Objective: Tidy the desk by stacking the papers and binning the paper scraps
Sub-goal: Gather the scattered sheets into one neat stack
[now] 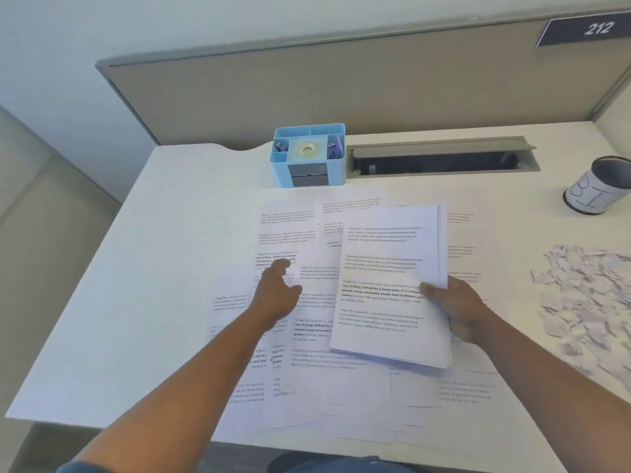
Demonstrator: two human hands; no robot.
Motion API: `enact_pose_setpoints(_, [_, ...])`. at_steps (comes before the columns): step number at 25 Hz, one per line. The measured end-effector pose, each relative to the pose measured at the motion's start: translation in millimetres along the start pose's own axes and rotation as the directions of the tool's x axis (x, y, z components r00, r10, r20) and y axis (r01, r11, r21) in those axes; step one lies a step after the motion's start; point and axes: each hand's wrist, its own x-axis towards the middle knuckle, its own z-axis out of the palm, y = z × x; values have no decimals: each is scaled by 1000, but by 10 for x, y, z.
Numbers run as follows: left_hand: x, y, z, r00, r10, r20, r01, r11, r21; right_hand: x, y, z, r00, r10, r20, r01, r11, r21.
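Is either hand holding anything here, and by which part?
The right hand grips the stack of papers at its right edge; the left hand holds nothing.

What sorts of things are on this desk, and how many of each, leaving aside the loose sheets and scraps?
Blue desk organiser: 1
Tape roll inside it: 1
Bin can: 1
Held paper stack: 1
Scrap pile: 1
Total: 5

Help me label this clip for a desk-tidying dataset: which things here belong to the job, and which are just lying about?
Part of the job:
stack of papers in the right hand
loose sheets under the left hand
paper scraps
bin

Lying about:
blue organiser
cable tray
212 sign
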Motion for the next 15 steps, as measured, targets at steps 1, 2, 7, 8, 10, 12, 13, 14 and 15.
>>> enact_pose_setpoints(1, [-14, -46, 61, 999, -32, 40, 32, 999, -1, 27, 20, -26, 1000, 16, -3, -16, 1000, -2])
enact_pose_setpoints(2, [-23, -88, 120, 997, -44, 60, 44, 999, -3, 43, 46, -43, 999, 32, -7, -32, 999, 1])
enact_pose_setpoints(7, [-98, -130, 337, 993, -82, -81, 86, 995, 49, 85, 134, -96, 997, 75, -2, -75, 997, 16])
enact_pose_setpoints(8, [-102, -146, 356, 987, -122, -104, 129, 990, 56, 95, 137, -108, 997, 76, 5, -76, 997, 18])
enact_pose_setpoints(10, [-110, -179, 386, 977, -182, -113, 189, 981, 52, 121, 150, -157, 996, 85, 19, -85, 996, 28])
enact_pose_setpoints(12, [-105, -205, 385, 969, -220, -111, 220, 975, -9, 147, 164, -194, 995, 97, 31, -98, 995, 31])
enact_pose_setpoints(13, [-105, -199, 376, 965, -238, -114, 233, 971, -55, 158, 169, -204, 994, 99, 39, -100, 995, 27])
enact_pose_setpoints(14, [-109, -183, 365, 960, -258, -110, 247, 964, -101, 159, 175, -215, 994, 96, 46, -97, 995, 27])
enact_pose_setpoints(15, [-110, -173, 359, 955, -279, -100, 264, 954, -143, 156, 177, -221, 995, 89, 54, -90, 996, 27])
